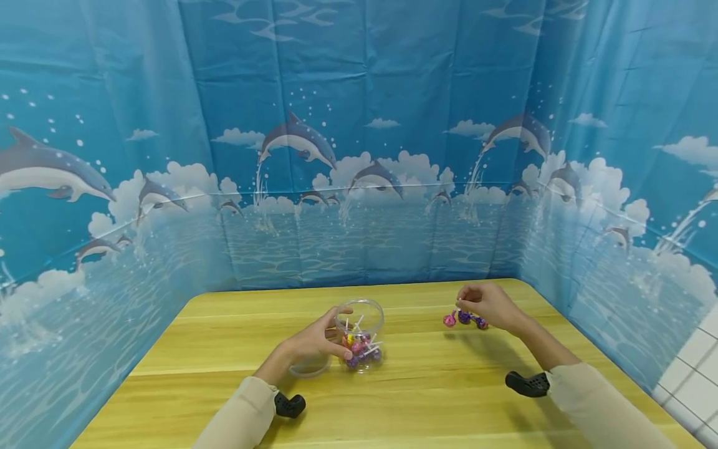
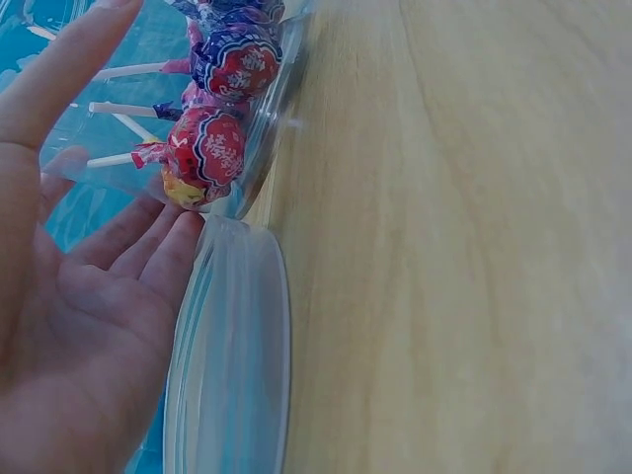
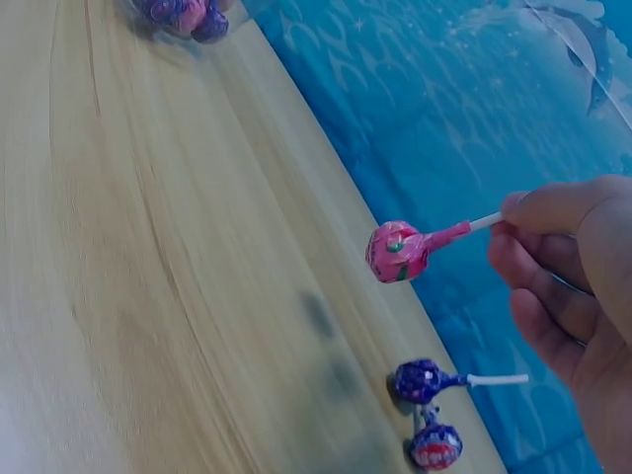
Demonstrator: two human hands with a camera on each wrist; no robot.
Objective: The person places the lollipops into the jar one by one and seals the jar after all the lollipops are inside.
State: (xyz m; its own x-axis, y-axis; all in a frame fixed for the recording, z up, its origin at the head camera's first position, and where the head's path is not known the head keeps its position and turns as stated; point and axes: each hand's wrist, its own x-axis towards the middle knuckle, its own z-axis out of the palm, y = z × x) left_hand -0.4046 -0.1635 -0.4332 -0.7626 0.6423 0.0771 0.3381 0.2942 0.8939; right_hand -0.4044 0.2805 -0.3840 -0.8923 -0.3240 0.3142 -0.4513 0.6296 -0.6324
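Observation:
My left hand (image 1: 316, 340) curls round the side of a clear plastic jar (image 1: 377, 321), thumb at the front. Wrapped lollipops (image 1: 360, 350) fill the lower part of the jar, purple, pink, red and yellow, their white sticks poking up. Over on the right, my right hand (image 1: 489, 305) pinches a pink lollipop (image 3: 397, 252) by its white stick, its round head held above the table. Below it, a purple lollipop (image 3: 420, 381) lies beside a purple-and-red lollipop (image 3: 435, 447). The jar's far side is partly hidden by its contents.
A clear round lid (image 1: 310, 369) lies on the wooden table (image 1: 404, 399), just left of the jar and partly under my left hand. A blue dolphin-print curtain (image 1: 392, 243) hangs behind the table and along both sides. White tiles (image 1: 695, 368) show at the far right.

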